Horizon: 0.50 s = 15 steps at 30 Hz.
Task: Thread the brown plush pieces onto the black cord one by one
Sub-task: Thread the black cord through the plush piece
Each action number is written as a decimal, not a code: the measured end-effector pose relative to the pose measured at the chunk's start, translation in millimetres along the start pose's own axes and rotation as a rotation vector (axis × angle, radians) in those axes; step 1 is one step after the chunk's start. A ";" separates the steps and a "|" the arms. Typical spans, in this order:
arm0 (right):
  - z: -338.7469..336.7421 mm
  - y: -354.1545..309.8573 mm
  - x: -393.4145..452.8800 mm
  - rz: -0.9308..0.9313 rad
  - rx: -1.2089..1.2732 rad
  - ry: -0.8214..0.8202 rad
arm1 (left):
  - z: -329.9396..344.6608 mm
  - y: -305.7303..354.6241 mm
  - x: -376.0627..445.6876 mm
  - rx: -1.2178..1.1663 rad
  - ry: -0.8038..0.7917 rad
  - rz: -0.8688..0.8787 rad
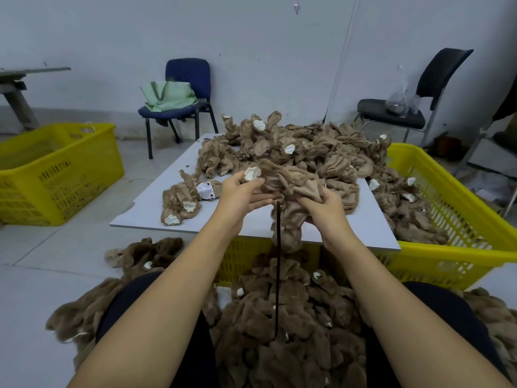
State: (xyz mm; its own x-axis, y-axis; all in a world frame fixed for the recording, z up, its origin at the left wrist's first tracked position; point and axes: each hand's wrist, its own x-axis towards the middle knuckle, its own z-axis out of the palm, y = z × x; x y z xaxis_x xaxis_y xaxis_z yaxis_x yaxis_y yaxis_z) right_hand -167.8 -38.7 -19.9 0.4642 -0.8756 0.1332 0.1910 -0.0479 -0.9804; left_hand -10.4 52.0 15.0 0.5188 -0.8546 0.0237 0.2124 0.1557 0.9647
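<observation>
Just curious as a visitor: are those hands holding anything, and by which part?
Both hold one brown plush piece above the board: the left hand at its end near the white patch, the right hand by its lower right side.

Pretty bare room otherwise: pale wall (pixel 251 51) and a grey tiled floor (pixel 56 247). There's a blue chair (pixel 187 79) back by the wall with a light green bag (pixel 167 97) sitting on its seat. Off to the far right, a black chair (pixel 436 88) with a clear plastic bag (pixel 401 99) on it. A yellow crate (pixel 56 175) stands on the floor at left, another yellow crate (pixel 458 219) is against the surface's right edge.
</observation>
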 end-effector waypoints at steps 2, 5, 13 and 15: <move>6.1 -0.2 -3.3 -0.032 0.046 0.019 | -2.3 0.1 -3.6 0.063 -0.044 -0.014; 9.4 0.3 -4.0 0.079 0.239 0.082 | -0.3 -7.2 -8.3 0.359 -0.105 0.033; 6.6 -12.1 1.2 0.338 0.459 -0.047 | -0.7 -29.3 -10.6 0.567 -0.016 0.000; 2.7 -16.7 -0.1 0.391 0.359 -0.127 | -1.6 -28.8 -8.2 0.576 0.088 0.061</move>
State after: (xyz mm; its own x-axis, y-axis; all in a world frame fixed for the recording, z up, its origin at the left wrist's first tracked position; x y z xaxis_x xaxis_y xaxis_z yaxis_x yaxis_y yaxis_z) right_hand -168.7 -36.6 -3.1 0.6565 -0.7292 -0.1932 0.2561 0.4563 -0.8522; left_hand -19.5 55.3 -13.4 0.5878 -0.8045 0.0856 -0.2918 -0.1121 0.9499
